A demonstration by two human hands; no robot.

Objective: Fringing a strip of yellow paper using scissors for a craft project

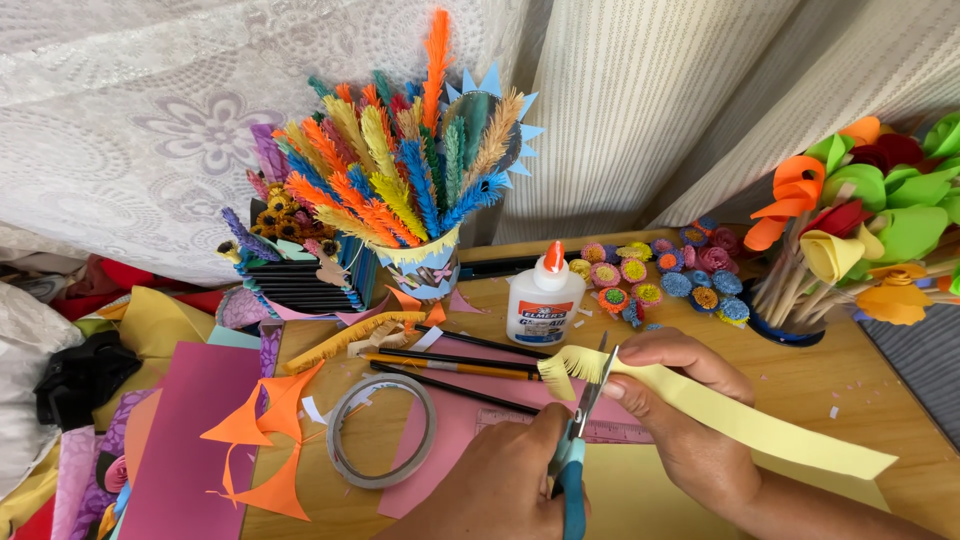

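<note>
Long pale-yellow paper strip (pixel 740 415), pinched in right hand (pixel 680 420), runs rightward from white glue bottle (pixel 545 298); left hand (pixel 500 485) clamped on teal-handled scissors (pixel 578 440), blades crossing fringed end.

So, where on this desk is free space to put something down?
Bare wood lies right of the yellow strip, below the blue vase. A small patch sits between tape roll and pencils. Around the glue bottle it is crowded.

Bright, even daylight; sharp focus, soft shadows, slight edge distortion.
</note>
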